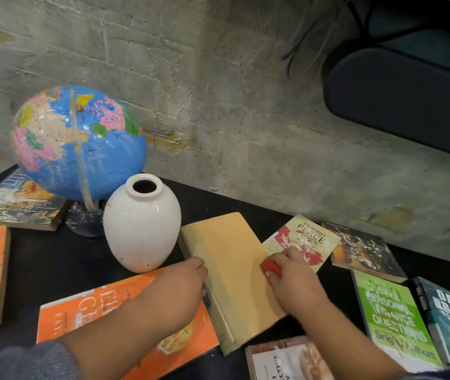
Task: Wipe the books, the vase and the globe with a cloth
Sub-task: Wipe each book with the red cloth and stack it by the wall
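Tan book [234, 270] held under a red cloth [270, 267] on the black table [53, 259].
The book is laid flat just right of the white vase [141, 226], its long axis run from far to near, the near end swung slightly rightward and the spine turned left. The spine edge is gripped by the left hand [188, 278], fingers curled over it. The cloth is bunched in the right hand [292, 278] and pressed against the cover's right edge.

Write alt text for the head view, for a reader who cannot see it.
A person's right hand holds a red cloth on a plain tan book on a black table, while the left hand holds the book's spine edge. A white vase and a globe stand behind it, with other books lying flat around.
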The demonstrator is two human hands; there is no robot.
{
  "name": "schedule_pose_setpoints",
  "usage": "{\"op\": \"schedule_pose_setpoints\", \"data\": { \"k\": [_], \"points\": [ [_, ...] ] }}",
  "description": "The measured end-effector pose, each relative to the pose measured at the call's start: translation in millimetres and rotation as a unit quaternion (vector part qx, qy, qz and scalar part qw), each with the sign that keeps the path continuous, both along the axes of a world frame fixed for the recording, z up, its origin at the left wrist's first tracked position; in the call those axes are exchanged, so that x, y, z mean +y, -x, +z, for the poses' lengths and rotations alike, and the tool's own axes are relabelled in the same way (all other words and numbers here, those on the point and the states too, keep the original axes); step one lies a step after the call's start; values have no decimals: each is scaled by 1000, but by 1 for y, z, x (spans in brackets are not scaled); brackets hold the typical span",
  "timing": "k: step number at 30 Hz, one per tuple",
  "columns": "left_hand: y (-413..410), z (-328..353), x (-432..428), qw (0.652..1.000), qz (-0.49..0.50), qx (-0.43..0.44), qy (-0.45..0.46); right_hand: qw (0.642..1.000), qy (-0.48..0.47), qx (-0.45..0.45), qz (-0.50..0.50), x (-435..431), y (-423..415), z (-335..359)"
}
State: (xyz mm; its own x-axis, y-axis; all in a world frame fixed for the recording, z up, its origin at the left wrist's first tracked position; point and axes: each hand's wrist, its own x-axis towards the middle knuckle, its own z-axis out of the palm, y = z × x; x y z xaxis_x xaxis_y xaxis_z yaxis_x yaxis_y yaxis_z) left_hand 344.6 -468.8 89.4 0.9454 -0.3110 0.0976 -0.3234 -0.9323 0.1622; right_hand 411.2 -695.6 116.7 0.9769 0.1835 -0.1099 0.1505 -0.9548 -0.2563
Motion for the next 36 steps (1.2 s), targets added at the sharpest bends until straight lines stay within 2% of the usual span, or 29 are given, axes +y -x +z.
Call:
{"op": "schedule_pose_setpoints", "data": {
  "k": [1, 2, 4, 6, 8, 11, 13, 17, 19, 21, 25, 27, 29, 31, 33, 36],
  "points": [
    [0, -2, 1, 998, 17, 17, 55, 1000, -2, -9, 17, 13, 4, -1],
    [1, -3, 1, 997, 29, 30, 72, 998, -9, -11, 56, 28, 10, -2],
    [1, 1, 3, 997, 35, 4, 64, 987, -23, -6, 162, 50, 23, -6],
    [0, -3, 5, 994, 22, 57, 88, 978, -45, 6, 204, 58, 12, -9],
    [-2, 0, 7, 995, 3, 74, 74, 986, -57, 5, 156, 55, -20, -11],
    [-5, 2, 9, 994, -1, 75, 74, 999, -27, -18, 29, 53, -65, -13],
    [-6, 2, 11, 993, -2, 93, 74, 999, 6, -41, 14, 68, -70, -16],
    [-5, 8, 10, 995, 3, 85, 44, 978, -17, -44, 202, 116, -38, -20],
    [-4, 11, 8, 994, 7, 97, 46, 967, -31, -22, 252, 123, -43, -19],
    [-6, 6, 10, 997, 12, 66, 31, 971, -40, -13, 233, 117, -66, -18],
    [-5, -1, 14, 998, 5, 62, 30, 995, -10, -32, 92, 107, -99, -19],
    [-3, 8, 15, 999, 2, 41, -11, 992, -10, -38, 122, 121, -92, -21],
    [-4, 4, 12, 996, 29, 68, 44, 978, -31, -30, 203, 135, -78, -23],
    [-3, 0, 8, 995, 23, 92, 43, 968, -46, -15, 248, 140, -74, -25],
    [-3, 2, 8, 992, 45, 103, 56, 971, -62, -15, 228, 133, -85, -25],
    [-5, 8, 6, 991, 42, 116, 57, 992, -47, -26, 117, 105, -111, -24]
  ]
}}
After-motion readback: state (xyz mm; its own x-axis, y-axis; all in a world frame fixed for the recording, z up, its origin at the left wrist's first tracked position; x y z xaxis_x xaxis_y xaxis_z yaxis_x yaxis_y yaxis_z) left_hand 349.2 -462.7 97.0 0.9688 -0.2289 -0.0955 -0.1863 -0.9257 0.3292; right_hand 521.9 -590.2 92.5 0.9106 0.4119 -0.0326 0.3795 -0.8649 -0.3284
